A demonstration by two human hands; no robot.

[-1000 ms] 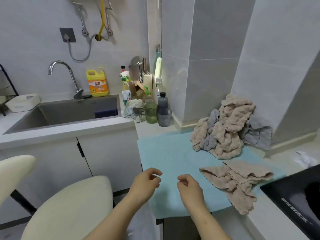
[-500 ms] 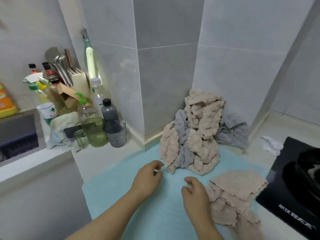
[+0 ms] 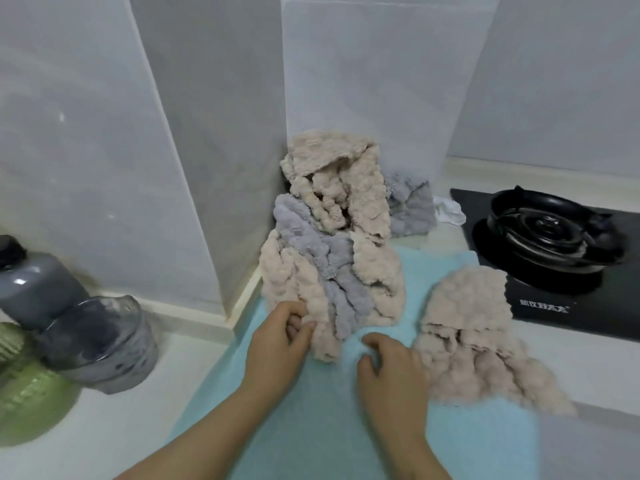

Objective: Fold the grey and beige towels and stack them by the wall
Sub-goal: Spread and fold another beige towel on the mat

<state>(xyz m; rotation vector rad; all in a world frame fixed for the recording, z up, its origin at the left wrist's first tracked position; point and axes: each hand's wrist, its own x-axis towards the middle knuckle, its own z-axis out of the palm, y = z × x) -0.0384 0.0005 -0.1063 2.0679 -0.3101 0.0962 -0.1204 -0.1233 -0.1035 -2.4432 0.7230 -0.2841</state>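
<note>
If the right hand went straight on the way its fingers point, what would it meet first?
Most likely the lower edge of the towel heap: the right hand points forward and slightly left over the blue mat, with only bare mat between. Depth is hard to judge.

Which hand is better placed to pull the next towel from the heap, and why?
The left hand: its fingers pinch a beige towel at the near edge of the heap. The right hand rests on the blue mat, holding nothing.
</note>
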